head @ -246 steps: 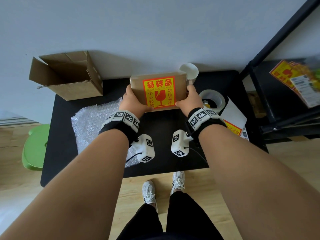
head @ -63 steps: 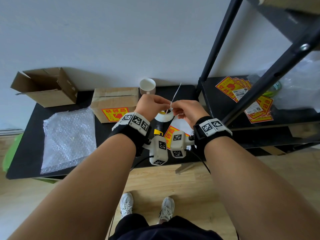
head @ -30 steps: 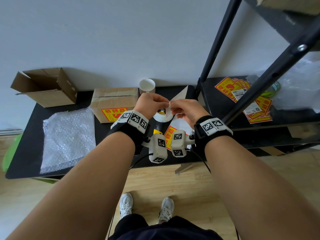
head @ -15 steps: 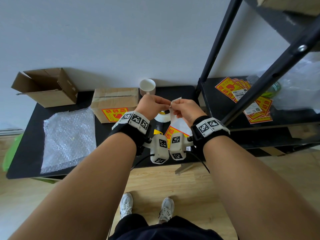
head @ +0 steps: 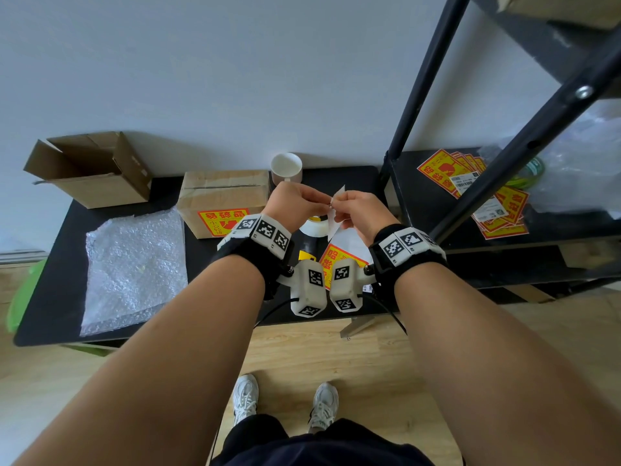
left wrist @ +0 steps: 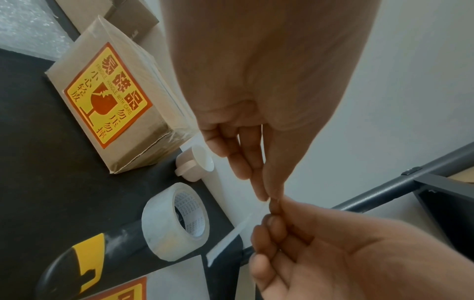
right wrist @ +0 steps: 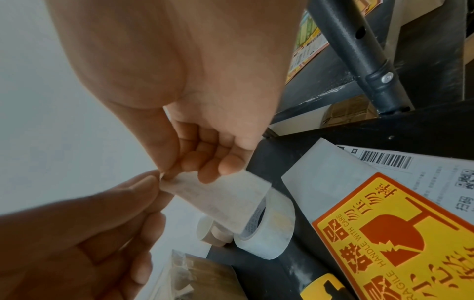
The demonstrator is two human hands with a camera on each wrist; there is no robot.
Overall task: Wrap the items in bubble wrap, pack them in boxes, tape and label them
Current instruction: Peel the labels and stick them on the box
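Note:
Both hands are raised over the black table [head: 60, 250], meeting at one corner of a small white label sheet [head: 333, 223]. My left hand [head: 322, 204] pinches that corner with thumb and fingertip. My right hand [head: 341, 205] pinches it from the other side, its other fingers behind the sheet [right wrist: 225, 201]. In the left wrist view the label [left wrist: 231, 237] shows edge-on. The sealed cardboard box [head: 223, 200] with an orange and yellow fragile sticker stands behind my left hand. A clear tape roll [head: 314, 227] lies under the hands.
A white mug [head: 286, 166] stands by the wall. Bubble wrap [head: 134, 267] lies on the left, an open empty box [head: 90, 166] behind it. Fragile stickers [right wrist: 397, 233] and a barcode sheet lie under my right wrist. A black shelf post [head: 413, 82] rises at right, with more stickers [head: 470, 193] on the shelf.
Eight seconds ago both hands held the stickered box; it now rests at the back. Over the last second the hands stay together picking at the label's corner, and the sheet has turned slightly.

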